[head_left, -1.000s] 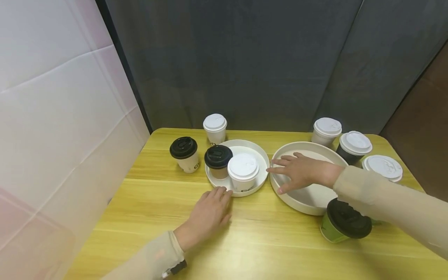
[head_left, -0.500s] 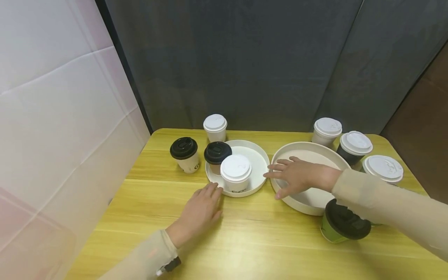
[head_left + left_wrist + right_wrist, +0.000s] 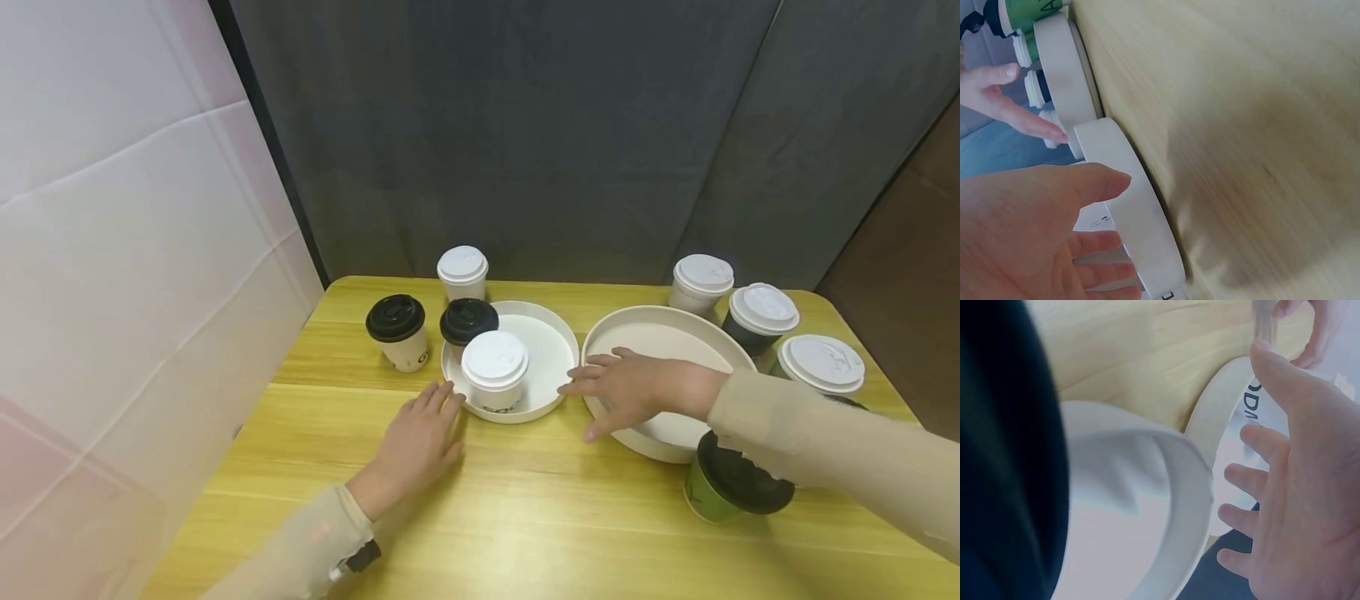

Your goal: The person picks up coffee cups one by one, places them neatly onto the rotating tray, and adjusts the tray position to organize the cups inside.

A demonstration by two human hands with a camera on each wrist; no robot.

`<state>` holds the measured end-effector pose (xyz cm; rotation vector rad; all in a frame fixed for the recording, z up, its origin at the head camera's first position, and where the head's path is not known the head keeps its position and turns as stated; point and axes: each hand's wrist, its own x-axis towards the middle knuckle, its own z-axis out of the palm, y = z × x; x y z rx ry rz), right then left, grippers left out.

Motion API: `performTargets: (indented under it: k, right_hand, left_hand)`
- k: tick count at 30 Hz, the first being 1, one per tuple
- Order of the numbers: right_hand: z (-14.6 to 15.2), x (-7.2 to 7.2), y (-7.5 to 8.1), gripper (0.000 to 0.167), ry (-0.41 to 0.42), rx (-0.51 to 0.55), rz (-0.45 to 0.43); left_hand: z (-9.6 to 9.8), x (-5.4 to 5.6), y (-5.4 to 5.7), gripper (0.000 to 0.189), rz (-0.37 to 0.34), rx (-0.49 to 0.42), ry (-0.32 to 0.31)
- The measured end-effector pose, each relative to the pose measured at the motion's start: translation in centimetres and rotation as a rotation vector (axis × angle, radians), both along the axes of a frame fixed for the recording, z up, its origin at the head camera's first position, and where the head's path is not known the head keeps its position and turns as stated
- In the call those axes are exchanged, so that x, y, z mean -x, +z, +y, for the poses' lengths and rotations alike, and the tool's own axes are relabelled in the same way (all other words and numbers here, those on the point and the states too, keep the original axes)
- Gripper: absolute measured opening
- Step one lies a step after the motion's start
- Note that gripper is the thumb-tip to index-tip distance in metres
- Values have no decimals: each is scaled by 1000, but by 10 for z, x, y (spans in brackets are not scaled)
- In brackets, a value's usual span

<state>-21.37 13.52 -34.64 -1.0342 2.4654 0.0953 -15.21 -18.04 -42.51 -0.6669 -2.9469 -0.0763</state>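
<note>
A small white round tray (image 3: 551, 358) carries a white-lidded paper cup (image 3: 495, 371) at its front and a black-lidded cup (image 3: 469, 321) behind it. At the tray's front-left rim rest the fingertips of my left hand (image 3: 416, 446), fingers extended. My right hand (image 3: 637, 387), fingers spread, reaches over a larger cream round tray (image 3: 663, 321), its fingertips at the small tray's right rim. Seen from the left wrist, the left hand (image 3: 1054, 231) lies beside the small tray's outer wall (image 3: 1132, 206). In the right wrist view, the right hand (image 3: 1304, 469) holds nothing.
A black-lidded white cup (image 3: 397, 332) and a white-lidded cup (image 3: 462, 272) stand left of and behind the small tray. Right of the large tray are several lidded cups, among them a black one (image 3: 759, 318). A green cup (image 3: 735, 479) stands below the right forearm.
The small tray has turned clockwise, seen from above: its white-lidded cup has shifted left, its black-lidded cup farther back. My left hand has moved left, my right hand slightly left and nearer me.
</note>
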Motion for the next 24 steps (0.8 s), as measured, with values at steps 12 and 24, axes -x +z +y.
performTargets:
  k: [12, 24]
  right_hand:
    - [-9, -6, 0, 74, 56, 38, -18]
    - [-15, -14, 0, 77, 39, 40, -69]
  left_hand:
    - [-12, 13, 4, 59, 18, 55, 24]
    - [-22, 26, 5, 62, 14, 65, 44]
